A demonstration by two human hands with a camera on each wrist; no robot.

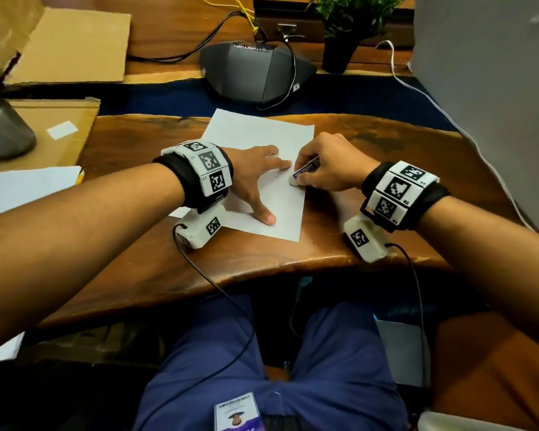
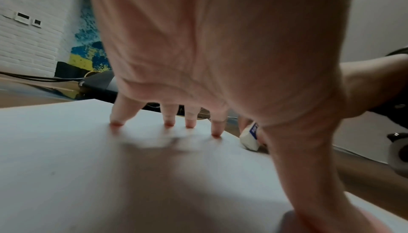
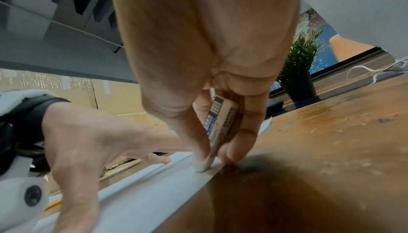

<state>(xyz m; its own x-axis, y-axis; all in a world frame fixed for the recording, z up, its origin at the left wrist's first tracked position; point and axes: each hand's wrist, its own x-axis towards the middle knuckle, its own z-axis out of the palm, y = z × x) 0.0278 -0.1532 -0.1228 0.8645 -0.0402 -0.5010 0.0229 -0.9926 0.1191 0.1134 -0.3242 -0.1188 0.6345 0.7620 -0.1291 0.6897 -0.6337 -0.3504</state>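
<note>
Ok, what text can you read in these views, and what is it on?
"SOFT ERASER": sleeve of the eraser gripped by the right hand.
"L1": left wristband.
Print on the right wristband, the ID badge and the speakerphone: too small or blurred to read.

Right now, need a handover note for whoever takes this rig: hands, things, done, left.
Left hand: flat, fingers spread, presses the paper onto the wooden table.
Right hand: pinches the eraser, white tip on the paper close to its right edge.
Done: paper pinned, eraser in contact. No pencil marks show on the sheet, so how much is erased cannot be told.
Left: probably rub out whatever remains near that edge, then lift both hands.
</note>
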